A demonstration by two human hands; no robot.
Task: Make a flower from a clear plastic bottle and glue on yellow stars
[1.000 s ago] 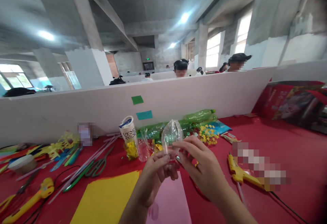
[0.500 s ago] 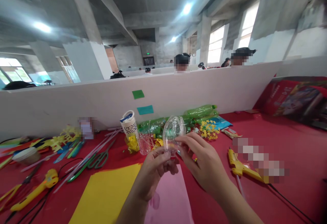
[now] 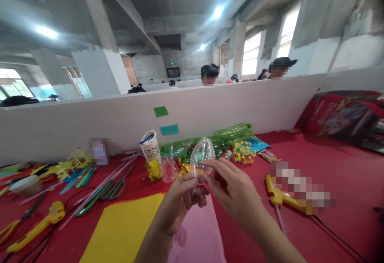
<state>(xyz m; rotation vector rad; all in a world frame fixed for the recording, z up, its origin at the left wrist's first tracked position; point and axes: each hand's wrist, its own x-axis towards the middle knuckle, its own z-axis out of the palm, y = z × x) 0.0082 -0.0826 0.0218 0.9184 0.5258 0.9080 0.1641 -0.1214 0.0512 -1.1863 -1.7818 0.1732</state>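
Observation:
A clear plastic bottle piece (image 3: 203, 151), cut and curved into a rounded, loop-like shape, stands upright in front of me. My left hand (image 3: 183, 195) grips its lower end between thumb and fingers. At its right side, my right hand (image 3: 232, 187) has its thumb and fingertips curled against the plastic. Exactly how those fingertips grasp the rim is hard to make out. Beneath both hands lies a pink sheet (image 3: 199, 235), with a yellow sheet (image 3: 126, 227) to its left.
Green plastic bottles (image 3: 234, 131) lie along the white partition (image 3: 126, 119). Yellow glue guns rest at left (image 3: 39, 229) and right (image 3: 276, 193), with cords trailing. Green-handled scissors (image 3: 115, 189), a white cup (image 3: 149, 147) and yellow star cutouts (image 3: 244, 153) sit on the red table.
The plastic piece has turned slightly and its top looks narrower and more pointed. My right fingers have shifted a little left and down along it. The view has shifted slightly.

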